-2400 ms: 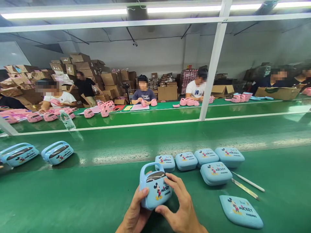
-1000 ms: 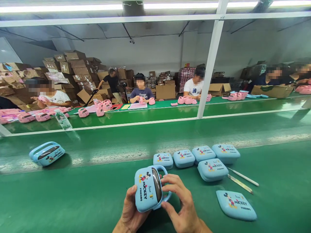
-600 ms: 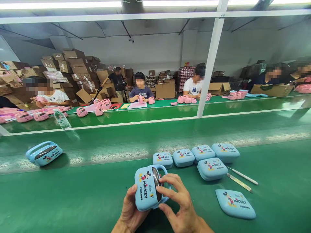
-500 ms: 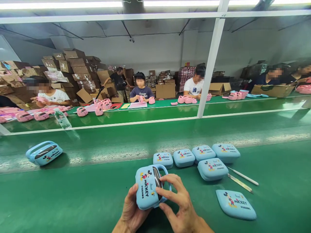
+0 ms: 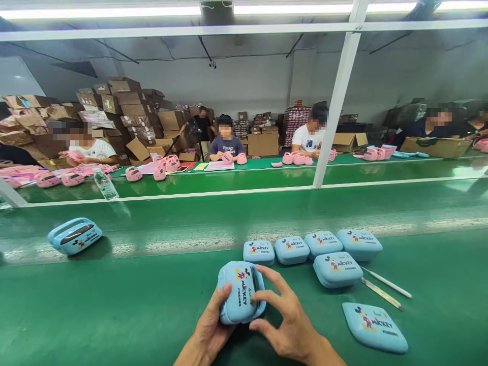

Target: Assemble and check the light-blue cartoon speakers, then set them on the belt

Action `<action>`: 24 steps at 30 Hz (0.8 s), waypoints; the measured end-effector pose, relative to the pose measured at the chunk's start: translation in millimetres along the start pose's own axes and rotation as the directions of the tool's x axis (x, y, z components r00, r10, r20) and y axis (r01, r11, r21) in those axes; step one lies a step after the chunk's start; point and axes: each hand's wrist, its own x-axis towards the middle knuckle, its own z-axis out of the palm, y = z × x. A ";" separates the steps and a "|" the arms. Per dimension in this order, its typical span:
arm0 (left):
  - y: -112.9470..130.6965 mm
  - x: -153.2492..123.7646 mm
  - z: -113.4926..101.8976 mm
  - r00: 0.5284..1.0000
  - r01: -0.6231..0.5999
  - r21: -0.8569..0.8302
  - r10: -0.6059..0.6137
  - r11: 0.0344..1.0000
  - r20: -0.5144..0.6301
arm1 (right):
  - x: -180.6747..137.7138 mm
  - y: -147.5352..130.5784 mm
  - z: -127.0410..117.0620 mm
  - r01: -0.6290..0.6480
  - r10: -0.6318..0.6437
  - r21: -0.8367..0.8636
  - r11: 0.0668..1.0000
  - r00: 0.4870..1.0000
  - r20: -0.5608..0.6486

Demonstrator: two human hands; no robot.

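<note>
A light-blue plastic case (image 5: 239, 292) printed with a cartoon mouse sits between my hands low on the green table (image 5: 114, 315). My left hand (image 5: 213, 325) grips its left side, thumb on the front face. Along the right edge, where a dark strip runs, lie the fingers of my right hand (image 5: 284, 317). The case's handle is hidden behind its body.
Several matching blue cases (image 5: 324, 249) lie in a row beyond my hands, one flatter piece (image 5: 375, 328) at the right. Two thin tools (image 5: 385, 290) rest beside them. Another blue case (image 5: 74, 236) rides the conveyor at left. People work with pink cases (image 5: 163, 170) across the line.
The case has turned in my hands from upright to tipped, its handle now out of sight. The blue case on the conveyor has drifted left.
</note>
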 end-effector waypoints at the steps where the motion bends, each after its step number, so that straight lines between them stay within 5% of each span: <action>1: -0.8 -1.7 -0.2 0.998 -0.036 0.043 0.034 0.998 0.047 | 0.0 -0.3 0.2 -0.033 0.033 0.020 0.999 0.999 0.032; 5: -5.8 -8.9 1.6 0.977 -0.138 0.219 0.097 0.966 0.191 | 0.0 -0.5 0.4 -0.045 0.042 0.019 0.999 0.988 0.150; 24: -5.3 -23.0 17.6 0.975 -0.208 0.384 0.158 0.900 0.157 | -0.2 2.7 -11.2 0.052 -0.044 -0.050 0.997 0.987 0.157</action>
